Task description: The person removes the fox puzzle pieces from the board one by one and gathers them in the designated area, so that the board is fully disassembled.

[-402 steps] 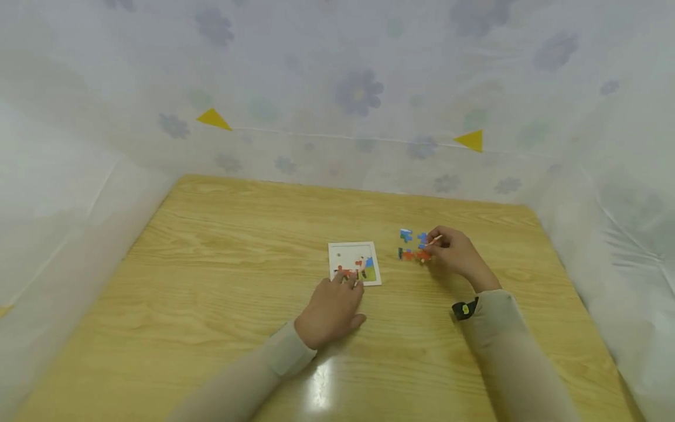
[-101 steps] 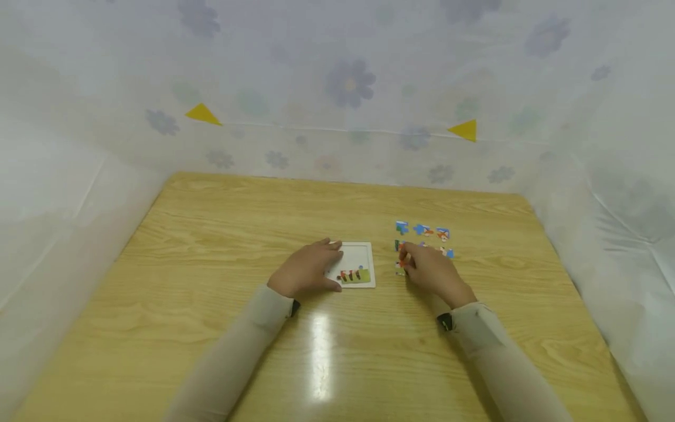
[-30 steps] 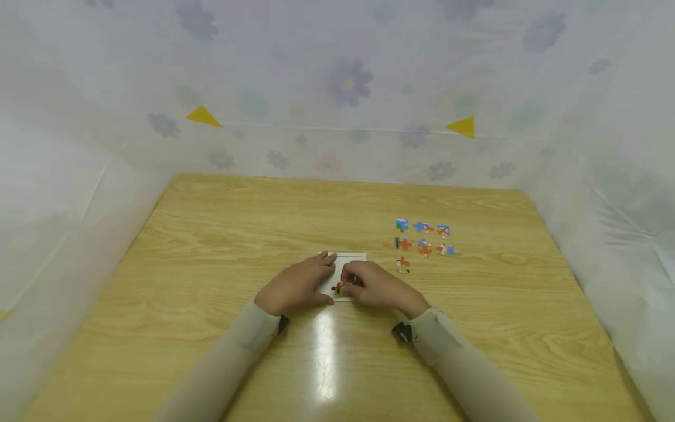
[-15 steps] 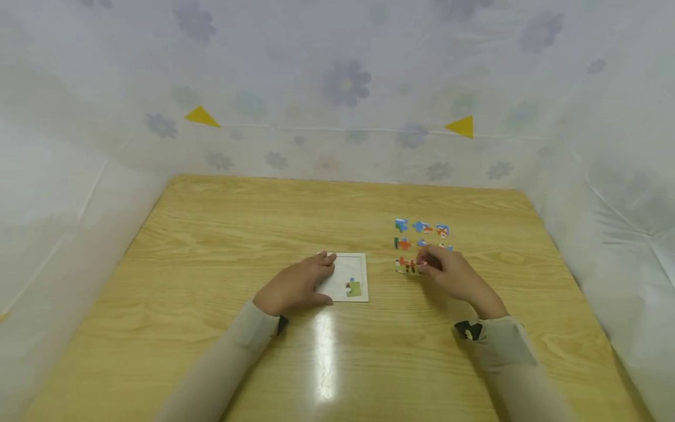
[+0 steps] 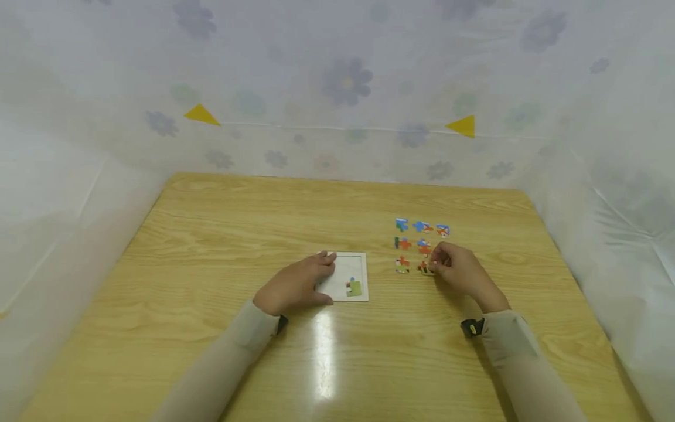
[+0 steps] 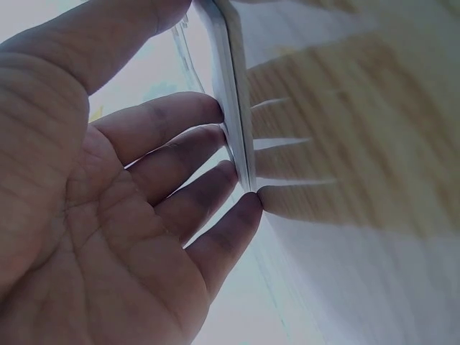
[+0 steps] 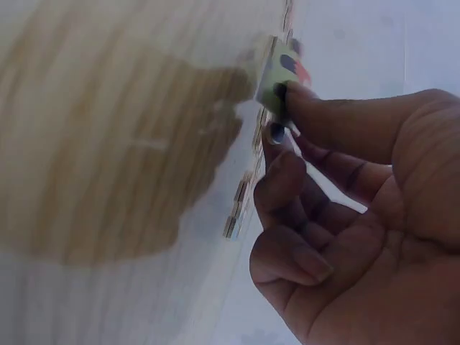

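In the head view, a small white puzzle tray point(image 5: 364, 272) lies on the table with one green jigsaw piece point(image 5: 355, 288) in its near right corner. My left hand point(image 5: 297, 281) rests on the tray's left side, fingers and thumb spread; in the left wrist view its fingertips point(image 6: 228, 172) meet the tray's edge point(image 6: 241, 108). To the right, my right hand point(image 5: 461, 272) pinches a green, red and black puzzle piece point(image 7: 272, 75) between thumb and fingers, low at the near end of the loose pieces.
Several loose puzzle pieces lie in rows right of the tray, among them a blue and green one point(image 5: 402, 225), a red one point(image 5: 404, 244) and a red and green one point(image 5: 402, 265). The wooden table point(image 5: 237, 234) is bordered by pale flowered sheeting point(image 5: 295, 76).
My right hand has left the tray and moved right to the loose pieces, carrying red and green piecework out of it; one green piece stays there. My left hand has not moved lately.
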### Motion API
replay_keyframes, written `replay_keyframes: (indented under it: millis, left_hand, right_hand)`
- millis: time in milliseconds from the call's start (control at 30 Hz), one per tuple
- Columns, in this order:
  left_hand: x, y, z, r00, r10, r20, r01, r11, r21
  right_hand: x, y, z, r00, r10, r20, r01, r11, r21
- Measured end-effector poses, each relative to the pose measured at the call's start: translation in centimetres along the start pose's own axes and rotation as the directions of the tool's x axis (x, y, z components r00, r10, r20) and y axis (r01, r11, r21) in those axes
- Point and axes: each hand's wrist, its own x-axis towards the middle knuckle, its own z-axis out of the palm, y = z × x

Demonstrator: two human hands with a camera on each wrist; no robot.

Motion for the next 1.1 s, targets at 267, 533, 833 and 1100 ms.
replay_keyframes:
  millis: [267, 533, 833, 1100]
  left_hand:
    - [0.0, 0.0, 0.0, 1.0, -0.002, 0.003, 0.002, 1.0, 0.019]
    - [-0.2, 0.1, -0.2, 1.0, 0.005, -0.005, -0.005, 1.0, 0.012]
    - [-0.2, 0.1, -0.3, 1.0, 0.018, -0.017, -0.018, 1.0, 0.011]
    - [-0.1, 0.3, -0.5, 0.998, 0.044, -0.036, -0.043, 0.999, 0.029]
  right_hand:
    - [0.5, -0.5, 0.2, 1.0, -0.016, 0.019, 0.018, 0.996, -0.093]
    - [0.6, -0.5, 0.6, 0.999, -0.024, 0.043, 0.028, 0.994, -0.105]
    - [0.8, -1.9, 1.0, 0.999, -0.048, 0.024, 0.049, 0.996, -0.076]
    - [1.6, -6.2, 3.8, 0.977, -0.191, 0.091, 0.194, 0.98, -0.035]
